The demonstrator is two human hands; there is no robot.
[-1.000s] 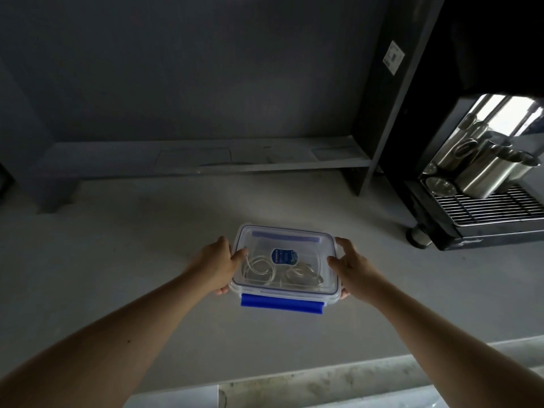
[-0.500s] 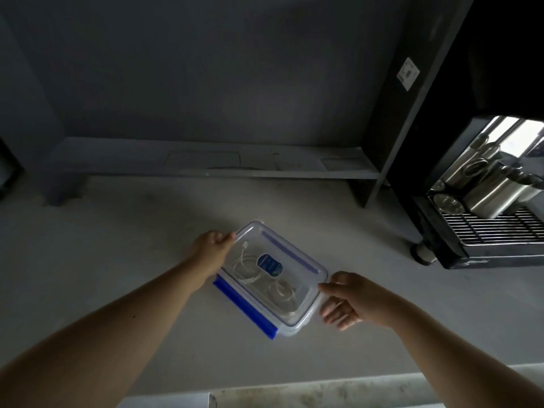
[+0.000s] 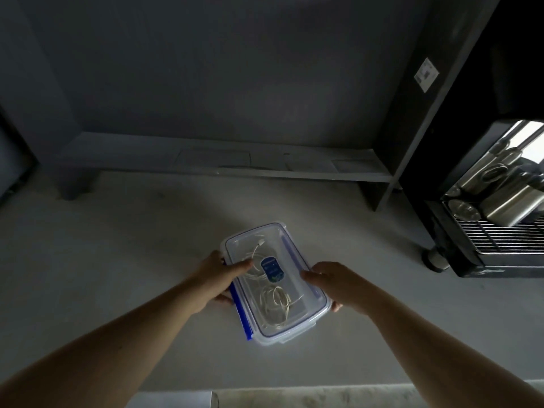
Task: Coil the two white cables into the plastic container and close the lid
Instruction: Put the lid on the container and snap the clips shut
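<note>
Container (image 3: 294, 325) sits on the counter (image 3: 117, 260), lid (image 3: 291, 257) on, both cables (image 3: 275, 304) coiled inside. My left hand (image 3: 216, 276) grips its left long edge beside the blue latch (image 3: 240, 312); my right hand (image 3: 332, 282) clasps the right edge. Bare counter surrounds the container.

Machine (image 3: 482, 219) cut by right edge; both forearms cut by bottom edge. Left hand (image 3: 216, 278) hid part of blue latch (image 3: 240, 312). Label (image 3: 272, 269) text unreadable.
</note>
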